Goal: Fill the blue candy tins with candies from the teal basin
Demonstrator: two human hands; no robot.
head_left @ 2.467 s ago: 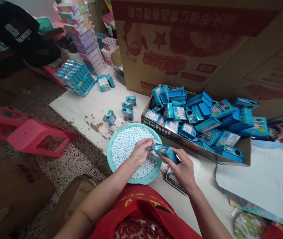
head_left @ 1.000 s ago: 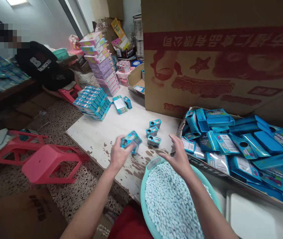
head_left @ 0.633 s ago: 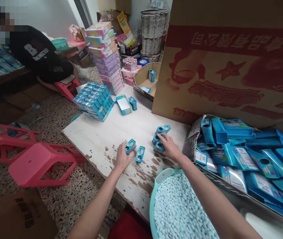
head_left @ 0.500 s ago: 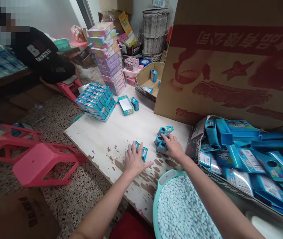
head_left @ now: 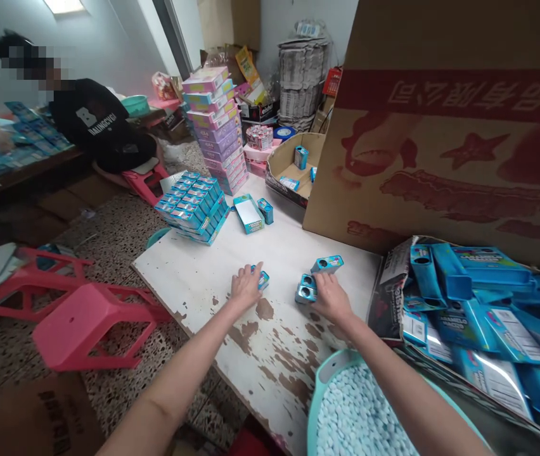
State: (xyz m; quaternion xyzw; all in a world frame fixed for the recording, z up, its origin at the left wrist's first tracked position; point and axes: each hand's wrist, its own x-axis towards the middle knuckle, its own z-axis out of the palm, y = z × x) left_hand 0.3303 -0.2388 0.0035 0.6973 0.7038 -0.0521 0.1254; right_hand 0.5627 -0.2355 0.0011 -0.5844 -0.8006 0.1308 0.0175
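On the worn white table (head_left: 179, 266), my left hand (head_left: 246, 286) is closed around small blue boxes (head_left: 263, 279), mostly hidden by its fingers. My right hand (head_left: 331, 296) grips the side of two small blue boxes (head_left: 306, 289) with round dark holes in their tops. Another blue box (head_left: 329, 263) stands just behind my right fingers, also with a hole on top. Below my right forearm sits a teal basin (head_left: 315, 405) full of pale blue pieces (head_left: 360, 411).
Stacked blue boxes (head_left: 191, 206), an open blue tray box (head_left: 250, 214) and a tower of pink and purple boxes (head_left: 220, 136) stand behind. A carton of blue packets (head_left: 469, 316) is at right. A seated person (head_left: 99, 123) and pink stools (head_left: 87, 323) are at left.
The view has shifted. My left hand has drawn its fingers together around the boxes and moved away from my right hand. The two boxes at my right hand have separated from the one behind.
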